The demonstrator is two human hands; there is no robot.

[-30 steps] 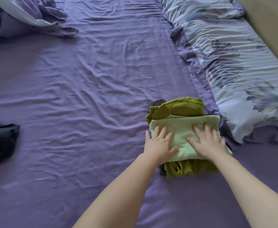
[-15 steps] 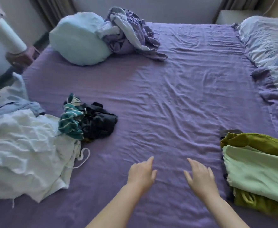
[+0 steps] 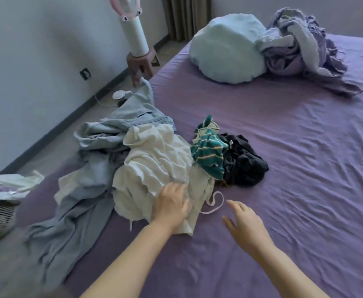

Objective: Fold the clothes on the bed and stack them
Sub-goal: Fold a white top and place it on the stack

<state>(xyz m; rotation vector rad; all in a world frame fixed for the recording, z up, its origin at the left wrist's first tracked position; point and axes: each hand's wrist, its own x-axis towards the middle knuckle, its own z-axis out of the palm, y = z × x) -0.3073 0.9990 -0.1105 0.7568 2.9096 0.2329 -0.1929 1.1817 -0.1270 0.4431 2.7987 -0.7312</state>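
Our left hand (image 3: 172, 204) rests open on the white garment (image 3: 154, 168), which extends toward 11 o'clock; right hand (image 3: 244, 220) hovers open, empty.

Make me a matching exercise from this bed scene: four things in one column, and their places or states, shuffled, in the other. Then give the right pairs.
Things:
1. white garment
2. striped green top
3. right hand
4. pale blue cushion

Places or states:
A. open above bare purple sheet, holding nothing
B. at the far end of the bed, beside a crumpled lilac blanket
C. under the left hand
D. bunched between the white and black garment

Pairs: 1-C, 2-D, 3-A, 4-B
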